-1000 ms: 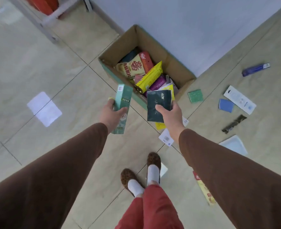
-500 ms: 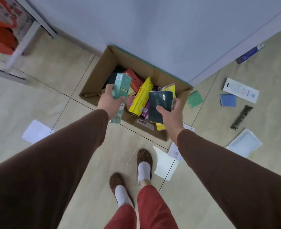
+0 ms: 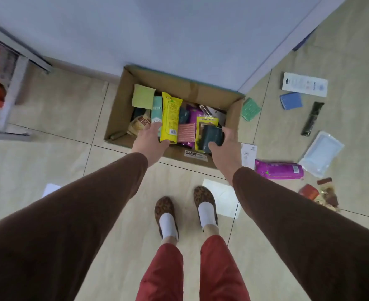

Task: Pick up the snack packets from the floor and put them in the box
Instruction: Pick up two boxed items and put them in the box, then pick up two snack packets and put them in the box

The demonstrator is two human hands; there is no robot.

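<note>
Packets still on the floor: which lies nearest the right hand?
The purple packet, lying just right of the right hand; the green, blue and black ones lie farther off.

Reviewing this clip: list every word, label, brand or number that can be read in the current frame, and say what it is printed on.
None reads for certain.
Yellow packet: print and barcode, blurred.
Box front sticker: dark marks, illegible.
White card: print too small.
Purple packet: barcode, unreadable.
Dark green packet in the right hand: nothing readable.

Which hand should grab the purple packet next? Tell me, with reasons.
Right. The purple packet lies on the floor beside the right hand; the left hand is farther, over the box. The right must first drop its dark packet.
</note>
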